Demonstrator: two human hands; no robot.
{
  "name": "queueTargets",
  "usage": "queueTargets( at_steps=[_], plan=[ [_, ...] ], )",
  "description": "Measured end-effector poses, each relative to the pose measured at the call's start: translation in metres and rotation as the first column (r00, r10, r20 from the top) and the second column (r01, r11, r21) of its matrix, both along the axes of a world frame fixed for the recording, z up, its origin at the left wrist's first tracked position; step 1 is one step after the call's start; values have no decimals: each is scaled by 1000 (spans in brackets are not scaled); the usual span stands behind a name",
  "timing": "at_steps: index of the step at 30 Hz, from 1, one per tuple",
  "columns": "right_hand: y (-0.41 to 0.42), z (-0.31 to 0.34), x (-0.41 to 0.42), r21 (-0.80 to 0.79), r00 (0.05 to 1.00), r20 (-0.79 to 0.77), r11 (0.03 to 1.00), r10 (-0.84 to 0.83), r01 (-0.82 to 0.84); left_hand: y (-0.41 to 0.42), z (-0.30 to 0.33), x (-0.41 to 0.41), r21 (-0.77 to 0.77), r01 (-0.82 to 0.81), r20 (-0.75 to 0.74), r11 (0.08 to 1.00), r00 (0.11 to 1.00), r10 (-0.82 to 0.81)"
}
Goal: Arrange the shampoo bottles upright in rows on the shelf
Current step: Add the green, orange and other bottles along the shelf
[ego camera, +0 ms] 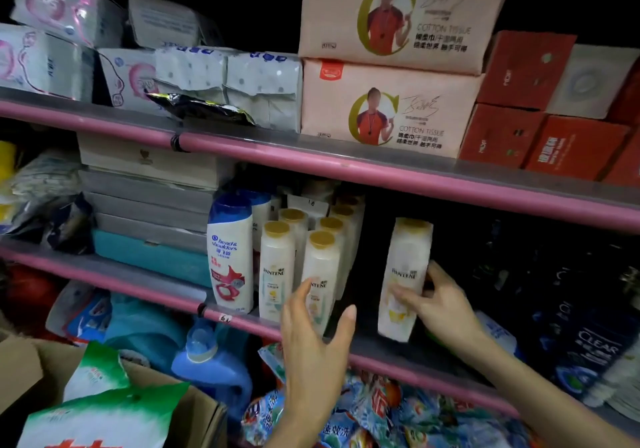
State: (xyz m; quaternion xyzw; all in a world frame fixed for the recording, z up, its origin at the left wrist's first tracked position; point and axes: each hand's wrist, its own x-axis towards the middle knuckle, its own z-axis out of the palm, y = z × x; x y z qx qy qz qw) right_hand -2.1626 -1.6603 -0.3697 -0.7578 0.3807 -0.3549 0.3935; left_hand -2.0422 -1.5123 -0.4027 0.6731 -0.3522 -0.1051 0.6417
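My right hand (pixel 437 300) grips a white Pantene bottle (pixel 407 260) with a gold cap, upright and slightly tilted on the middle shelf (pixel 391 347), apart from the rest. To its left stand several matching Pantene bottles (pixel 277 271) in rows, gold caps up. My left hand (pixel 313 340) is open in front of the nearest one (pixel 320 274), fingers spread; whether it touches the bottle is unclear. A white Head & Shoulders bottle (pixel 231 253) with a blue cap stands at the left end of the row.
Stacked flat boxes (pixel 149 202) sit left of the bottles. Dark Clear bottles (pixel 588 337) fill the shelf's right end. Tissue packs (pixel 391 108) and red boxes (pixel 540 136) load the upper shelf. Below are a blue detergent jug (pixel 207 361), snack bags and a cardboard box (pixel 31 371).
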Motion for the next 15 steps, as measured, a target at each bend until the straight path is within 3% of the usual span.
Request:
queueTargets(
  at_steps=[3, 10, 15],
  plan=[
    [-43, -20, 24, 46, 989, -3, 988, -146, 146, -17, -27, 8, 74, -179, 60, 981, 983, 175],
    [-101, -46, 57, 93, 991, 63, 989, -122, 115, -47, -73, 11, 218, -396, 171, 892, 915, 365],
    [-108, -76, 56, 35, 984, -117, 990, -132, 137, -58, -84, 18, 228, -465, 207, 855, 882, 424]
  ],
)
